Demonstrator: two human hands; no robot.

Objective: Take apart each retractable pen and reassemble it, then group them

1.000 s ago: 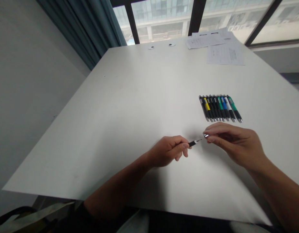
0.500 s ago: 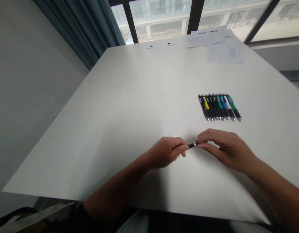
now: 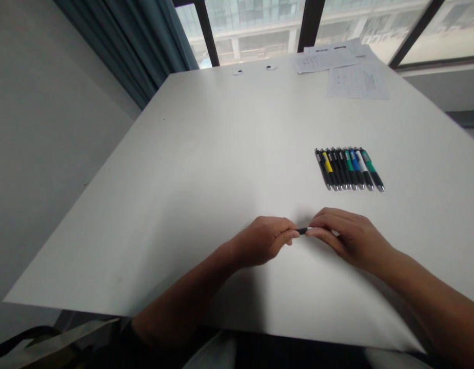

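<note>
Black pen (image 3: 303, 231) is held level between a person's two hands over a white table (image 3: 152, 205), toward its near edge, with only a short stretch of dark barrel and a glint of silver showing. The left hand (image 3: 262, 241) curls around one end in a narrow, closed grip, while the right hand (image 3: 348, 241) pinches the other end between thumb and fingers, its knuckles raised. The two hands almost touch, and their fingers hide most of the pen, so its full length cannot be seen. Both forearms reach in from the bottom of the view, the left forearm (image 3: 183, 302) and the right forearm (image 3: 425, 292) angling toward the middle. A little past the right hand, a tight row of click pens (image 3: 348, 169) lies side by side on the tabletop, silver tips toward the person, with yellow, green, blue and white barrels among the black. Printed papers (image 3: 356, 82) overlap at the far edge of the table, and two small round discs (image 3: 254, 69) sit to their left. Behind the table, a dark teal curtain (image 3: 121, 41) hangs beside a tall window (image 3: 252, 31), with a pale building beyond the glass.
</note>
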